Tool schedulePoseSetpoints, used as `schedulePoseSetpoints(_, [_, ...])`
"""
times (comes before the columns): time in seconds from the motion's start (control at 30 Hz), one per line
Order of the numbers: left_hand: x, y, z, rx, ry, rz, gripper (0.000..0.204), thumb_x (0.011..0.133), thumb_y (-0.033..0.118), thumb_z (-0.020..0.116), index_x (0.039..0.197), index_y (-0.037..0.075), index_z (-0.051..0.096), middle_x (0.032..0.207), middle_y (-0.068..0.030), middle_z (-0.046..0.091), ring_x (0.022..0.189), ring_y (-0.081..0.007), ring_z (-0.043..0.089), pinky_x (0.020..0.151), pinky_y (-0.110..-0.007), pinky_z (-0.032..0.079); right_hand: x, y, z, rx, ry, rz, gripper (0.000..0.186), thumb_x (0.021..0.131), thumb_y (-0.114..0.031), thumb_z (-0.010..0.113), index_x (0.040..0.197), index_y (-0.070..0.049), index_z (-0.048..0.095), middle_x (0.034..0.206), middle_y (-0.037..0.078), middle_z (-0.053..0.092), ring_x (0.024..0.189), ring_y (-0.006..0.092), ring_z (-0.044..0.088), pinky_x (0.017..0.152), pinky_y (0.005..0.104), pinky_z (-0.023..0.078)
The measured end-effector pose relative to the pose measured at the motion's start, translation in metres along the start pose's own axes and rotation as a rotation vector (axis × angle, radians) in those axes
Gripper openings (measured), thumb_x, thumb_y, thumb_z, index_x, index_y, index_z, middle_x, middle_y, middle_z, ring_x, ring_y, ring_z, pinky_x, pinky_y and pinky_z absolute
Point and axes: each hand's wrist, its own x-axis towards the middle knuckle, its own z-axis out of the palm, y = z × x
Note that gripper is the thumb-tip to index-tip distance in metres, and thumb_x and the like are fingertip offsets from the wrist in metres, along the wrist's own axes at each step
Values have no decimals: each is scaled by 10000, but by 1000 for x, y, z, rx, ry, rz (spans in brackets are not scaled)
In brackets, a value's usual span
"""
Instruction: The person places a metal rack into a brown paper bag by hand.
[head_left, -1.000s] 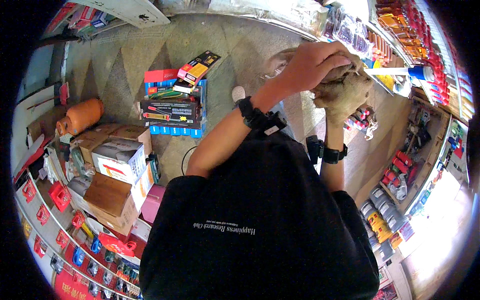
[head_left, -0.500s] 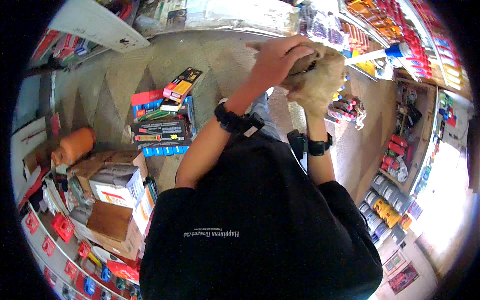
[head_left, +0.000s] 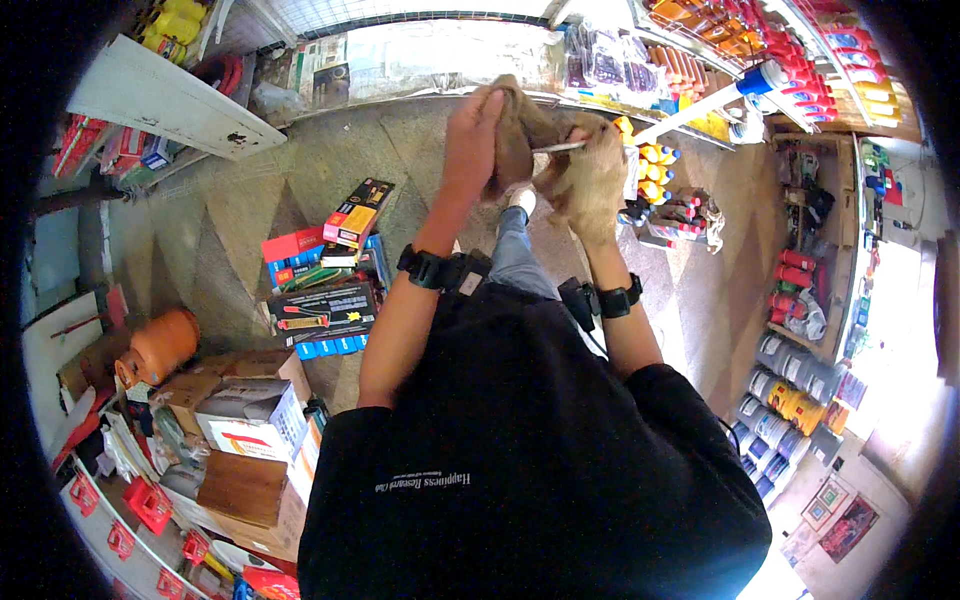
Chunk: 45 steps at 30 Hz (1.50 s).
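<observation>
The left hand (head_left: 470,145), gripping a brown rag (head_left: 514,140), drew away from the cloth-covered right hand (head_left: 592,195), baring its clasped white pole (head_left: 690,116).

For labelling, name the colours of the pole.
The pole is white with a blue end, clearest in the head view.

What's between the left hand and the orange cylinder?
In the head view, a pile of boxes on the floor lies between the left hand, which grips a brown cloth, and the orange cylinder.
</observation>
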Motion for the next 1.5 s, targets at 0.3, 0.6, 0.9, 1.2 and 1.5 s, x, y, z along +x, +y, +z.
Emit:
schedulePoseSetpoints(0.3, [12, 16, -31, 327, 9, 593, 295, 842, 93, 588, 1132, 40, 563, 1116, -118, 579, 1020, -218, 574, 861, -309, 446, 11, 7, 2, -771, -77, -522, 305, 578, -74, 677, 876, -36, 617, 919, 159, 567, 886, 332, 571, 764, 400, 483])
schedulePoseSetpoints(0.6, [-4, 40, -4, 109, -486, 352, 245, 861, 134, 563, 1076, 29, 618, 998, -134, 657, 898, -255, 638, 795, -298, 473, 7, -3, 7, -521, -120, -518, 258, 681, -35, 609, 937, -70, 599, 949, 144, 595, 897, 342, 583, 757, 403, 494])
schedulePoseSetpoints(0.9, [-12, 43, -5, 36, -523, 303, 239, 872, 84, 515, 1074, 28, 627, 1038, -109, 658, 934, -212, 631, 813, -286, 468, 6, -12, -10, -769, -174, -474, 201, 702, -92, 628, 902, -89, 614, 926, 116, 613, 866, 282, 607, 715, 366, 513])
schedulePoseSetpoints(1.2, [-14, 41, -25, 92, -497, 263, 275, 913, 121, 424, 1043, 17, 643, 1038, -81, 662, 934, -172, 625, 845, -270, 455, 28, 39, -73, -702, 43, -585, 323, 681, -150, 647, 1003, -126, 625, 1034, 97, 605, 985, 263, 572, 904, 360, 443])
schedulePoseSetpoints(1.5, [-12, 39, -30, -29, -526, 197, 258, 915, 95, 437, 1031, -19, 638, 964, -85, 682, 885, -129, 633, 809, -236, 472, 22, 19, -135, -508, -70, -433, 362, 689, -174, 649, 1040, -104, 597, 1046, 109, 594, 996, 267, 561, 895, 362, 439])
